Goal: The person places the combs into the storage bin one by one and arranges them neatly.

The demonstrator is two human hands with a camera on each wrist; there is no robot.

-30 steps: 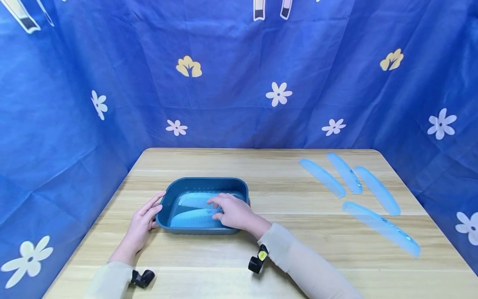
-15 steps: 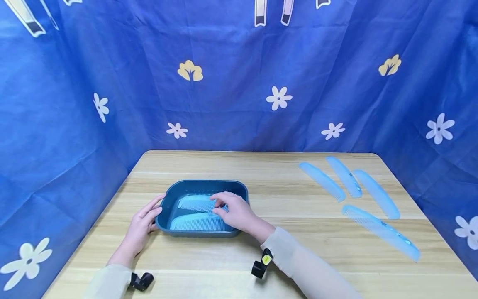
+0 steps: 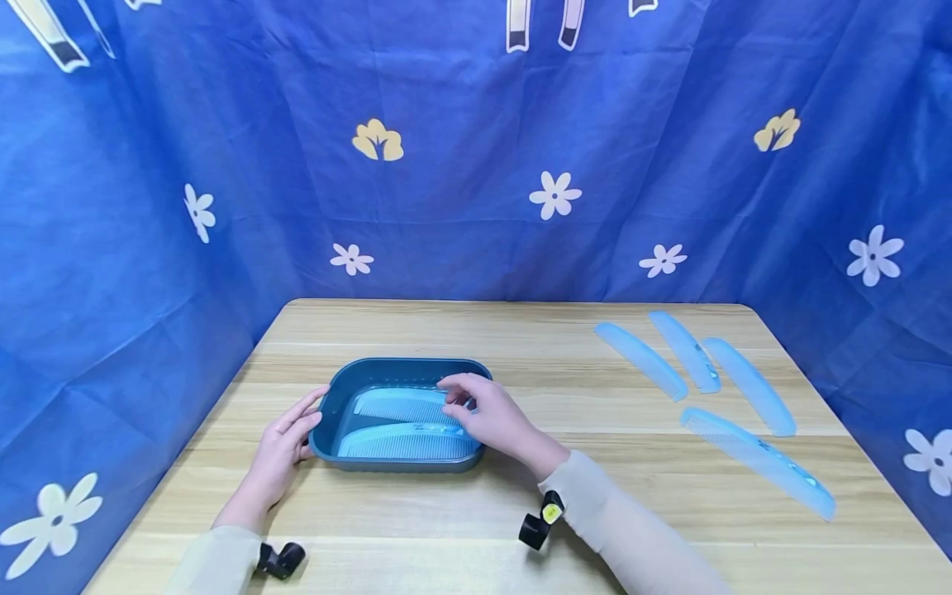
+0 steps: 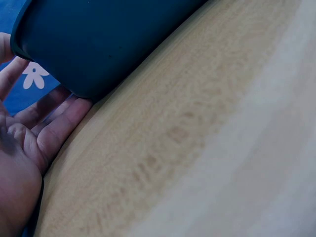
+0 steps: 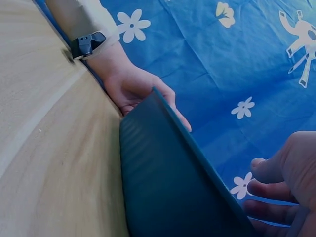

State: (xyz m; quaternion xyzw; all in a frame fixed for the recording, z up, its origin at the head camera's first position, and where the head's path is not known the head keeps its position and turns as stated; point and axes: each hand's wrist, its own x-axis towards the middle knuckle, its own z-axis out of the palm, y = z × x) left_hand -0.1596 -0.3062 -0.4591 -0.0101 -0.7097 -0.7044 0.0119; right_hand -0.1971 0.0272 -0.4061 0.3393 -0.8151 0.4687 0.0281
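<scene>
A dark teal plastic basket [image 3: 327, 457] stands on the table, with two translucent blue combs inside: a rear comb [image 3: 402, 403] and a front comb [image 3: 409, 444], lying side by side. My left hand [image 3: 278, 446] rests against the basket's left end, its fingers spread along the outer wall and rim. In the left wrist view, fingers [image 4: 64, 121] touch the wall near its base. My right hand [image 3: 494, 413] hovers over the basket's right end, fingers loosely bent, with nothing visible between them. It covers the right tip of the rear comb.
Several more blue combs lie on the right of the table: a left comb [image 3: 643, 361], a middle comb [image 3: 687, 351], a right comb [image 3: 751, 384] and a nearer comb [image 3: 759, 461]. A blue patterned cloth [image 3: 476, 149] hangs behind and at both sides of the wooden table [image 3: 565, 364].
My right hand has moved right, off the front comb, uncovering more of both combs. The front comb lies about where it was. My left hand stays at the basket's left end.
</scene>
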